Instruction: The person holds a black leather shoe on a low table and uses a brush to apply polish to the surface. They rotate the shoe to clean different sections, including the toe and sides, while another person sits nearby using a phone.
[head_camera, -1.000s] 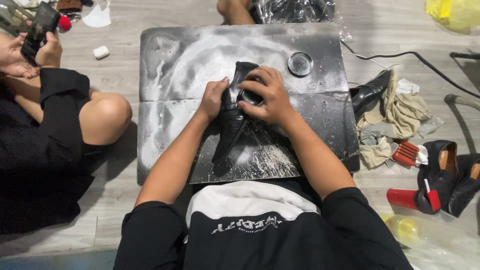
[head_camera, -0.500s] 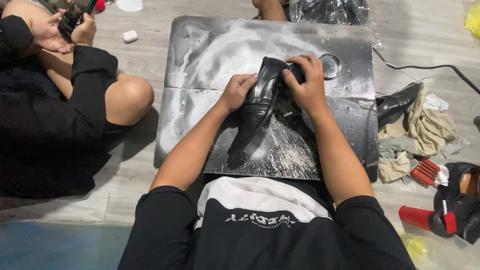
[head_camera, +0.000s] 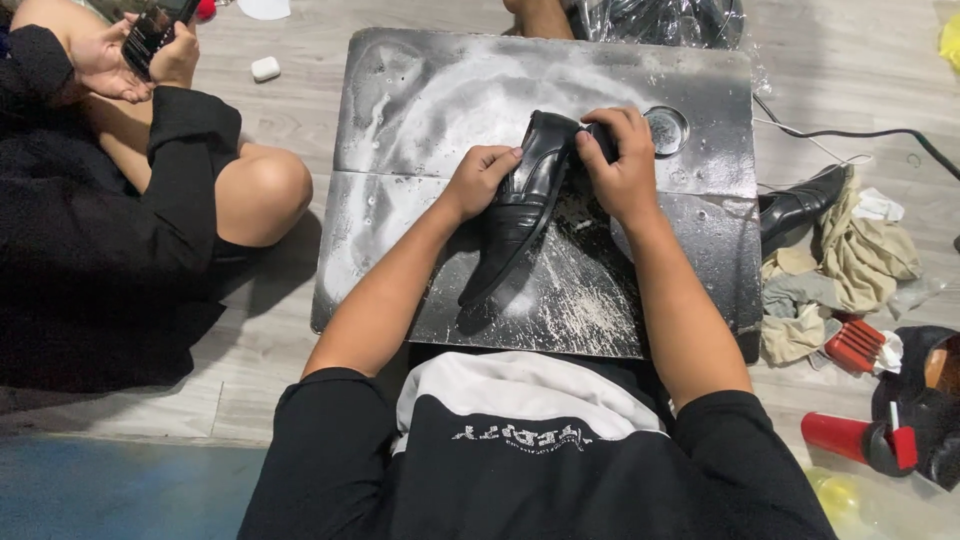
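A black leather dress shoe (head_camera: 520, 205) is being held tilted on a dark, white-streaked board (head_camera: 420, 90) that is lying on the floor, toe resting low toward the person, heel raised and pointing away. The left hand (head_camera: 478, 182) is being kept closed around the shoe's left flank at the mid-upper, thumb over the top. The right hand (head_camera: 622, 165) is being curled shut at the heel end, over a small dark object that is mostly hidden; whether it is a cloth or a brush cannot be told.

Judgement on the step in hand: the heel area is being worked. For a good result, the shoe is best being braced firmly by the left grip so the toe is not sliding on the slick board, while pressure from the right is being kept even and short-stroked. The round shallow tin (head_camera: 665, 130) is lying just beside the right knuckles, within easy reach.

Relative position: the shoe is being bracketed between both grips, left one touching its side, right one touching its heel rim.

Surroundings: a second black shoe (head_camera: 795, 205) and crumpled rags (head_camera: 860, 255) are lying off the board's right edge. Another person's hands are holding a phone (head_camera: 152, 32) at upper left, well apart.
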